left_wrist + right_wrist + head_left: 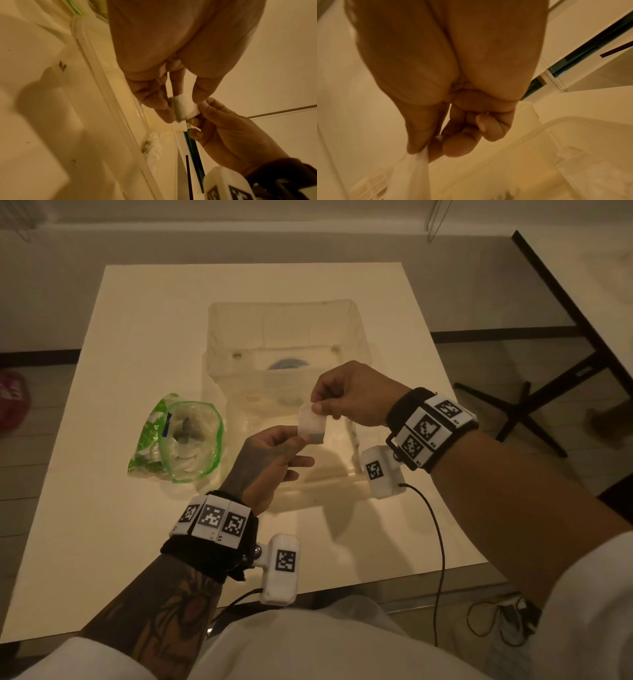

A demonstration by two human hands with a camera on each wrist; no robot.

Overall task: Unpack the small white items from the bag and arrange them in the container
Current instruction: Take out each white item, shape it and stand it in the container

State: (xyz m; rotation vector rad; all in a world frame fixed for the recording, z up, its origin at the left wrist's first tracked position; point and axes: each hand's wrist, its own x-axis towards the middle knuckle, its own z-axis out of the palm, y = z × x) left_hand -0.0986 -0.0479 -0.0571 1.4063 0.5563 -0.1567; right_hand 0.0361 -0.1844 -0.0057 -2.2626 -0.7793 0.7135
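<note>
A small white packet (pixel 311 424) hangs in the air over the near part of the clear plastic container (pixel 352 313). My left hand (pixel 294 445) pinches its lower edge and my right hand (pixel 317 405) pinches its top corner. In the left wrist view the white packet (pixel 186 108) sits between the fingers of both hands. In the right wrist view my thumb and forefinger pinch the white packet (pixel 412 170) above the container (pixel 565 155). The clear bag with green print (pixel 178 440) lies open on the table, left of the container, with more white items inside.
The white table (pixel 144 337) carries the container at its middle and the bag to the left. A dark table leg and stand (pixel 548 378) are on the floor at right. Cables (pixel 442 542) hang off the table's near edge. A red object (pixel 13 400) lies on the floor at far left.
</note>
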